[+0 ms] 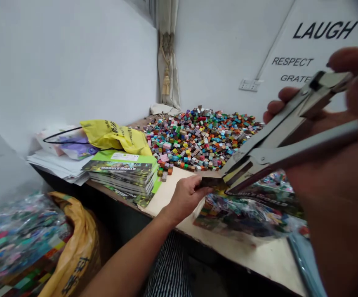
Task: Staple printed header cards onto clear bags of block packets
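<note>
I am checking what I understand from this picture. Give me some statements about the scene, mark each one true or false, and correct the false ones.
The right hand holds a metal stapler. True.
The left hand is far from the stapler. False: its fingers pinch a dark edge at the stapler's open end.
The coloured plastic bricks sit in a box. False: they lie in a loose heap on the table.
The green booklets are stacked flat. True.
The wall sign shows "LAUGH". True.

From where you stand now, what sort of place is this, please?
Probably a small workroom for packing toy bricks: a large heap of coloured plastic bricks, stacked green printed packaging, and a long stapler in the right hand.
</note>
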The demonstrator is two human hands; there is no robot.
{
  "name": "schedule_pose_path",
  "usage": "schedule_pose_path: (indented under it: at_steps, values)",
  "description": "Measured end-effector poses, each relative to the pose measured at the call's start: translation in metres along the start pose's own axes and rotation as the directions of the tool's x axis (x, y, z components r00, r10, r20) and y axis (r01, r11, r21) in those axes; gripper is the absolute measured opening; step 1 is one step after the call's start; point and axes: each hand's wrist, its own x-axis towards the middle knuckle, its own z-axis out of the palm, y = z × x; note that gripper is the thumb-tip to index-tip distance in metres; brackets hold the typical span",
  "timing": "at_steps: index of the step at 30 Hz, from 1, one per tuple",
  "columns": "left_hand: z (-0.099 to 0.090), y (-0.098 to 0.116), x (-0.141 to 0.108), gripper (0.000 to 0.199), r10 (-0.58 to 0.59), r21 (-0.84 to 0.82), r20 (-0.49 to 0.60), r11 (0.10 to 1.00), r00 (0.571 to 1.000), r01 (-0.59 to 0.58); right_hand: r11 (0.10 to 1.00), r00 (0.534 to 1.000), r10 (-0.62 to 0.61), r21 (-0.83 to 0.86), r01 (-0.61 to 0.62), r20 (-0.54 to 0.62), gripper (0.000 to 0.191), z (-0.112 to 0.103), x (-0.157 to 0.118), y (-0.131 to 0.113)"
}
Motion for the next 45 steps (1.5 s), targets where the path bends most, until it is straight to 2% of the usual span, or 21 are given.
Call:
schedule_pose_path:
  at_steps: [5, 8, 10, 13, 19, 24, 27, 29, 35, 42, 45]
  values:
    - [-0.005, 0.002, -0.003, 0.017, 0.106, 0.217, 0.056, 0.969, 0.993, -0.115, 0.995, 1.0, 0.011, 0.095, -0.009, -0.02, 0.023, 0.013, -0.005, 0.004]
    - [-0.007, 0.004, -0.003, 0.013, 0.121, 0.305, 0.086, 0.942, 0.989, -0.142, 0.998, 0.999, -0.028, 0.064, 0.025, 0.045, 0.024, 0.014, -0.001, 0.005]
    - [-0.007, 0.003, -0.003, 0.011, 0.12, 0.326, 0.088, 0.934, 0.989, -0.142, 0.996, 0.997, -0.051, 0.083, 0.046, 0.06, 0.024, 0.014, 0.002, 0.005]
    - [-0.004, -0.002, -0.004, 0.007, 0.155, 0.335, 0.069, 0.927, 0.985, -0.17, 0.992, 0.999, -0.016, 0.129, 0.012, 0.033, 0.025, 0.012, 0.002, 0.003]
    - [0.002, -0.004, -0.007, 0.011, 0.248, 0.369, 0.056, 0.895, 0.967, -0.251, 0.989, 0.994, 0.096, 0.108, -0.102, 0.058, 0.049, 0.011, -0.011, 0.019]
    - [0.003, -0.001, -0.008, 0.01, 0.23, 0.411, 0.097, 0.877, 0.968, -0.25, 0.984, 0.985, 0.167, 0.051, -0.168, 0.031, 0.047, 0.02, -0.016, 0.032]
    - [0.002, 0.002, -0.007, 0.009, 0.19, 0.411, 0.115, 0.885, 0.975, -0.221, 0.991, 0.993, 0.119, 0.063, -0.119, -0.004, 0.036, 0.021, -0.012, 0.029]
    - [0.001, 0.003, -0.007, 0.007, 0.171, 0.42, 0.134, 0.882, 0.976, -0.213, 0.995, 0.996, 0.092, 0.048, -0.093, 0.022, 0.035, 0.02, -0.012, 0.029]
    - [-0.004, 0.006, -0.006, 0.006, 0.181, 0.417, 0.177, 0.877, 0.968, -0.24, 0.991, 0.988, 0.137, -0.003, -0.137, 0.076, 0.043, 0.023, -0.026, 0.042]
    - [-0.007, 0.013, -0.006, 0.007, 0.099, 0.492, 0.197, 0.851, 0.975, -0.186, 0.992, 0.975, 0.118, -0.059, -0.109, 0.187, 0.048, 0.026, -0.031, 0.045]
    - [-0.006, 0.015, -0.007, 0.01, 0.085, 0.522, 0.188, 0.835, 0.978, -0.173, 0.993, 0.981, 0.112, -0.049, -0.105, 0.158, 0.046, 0.028, -0.032, 0.049]
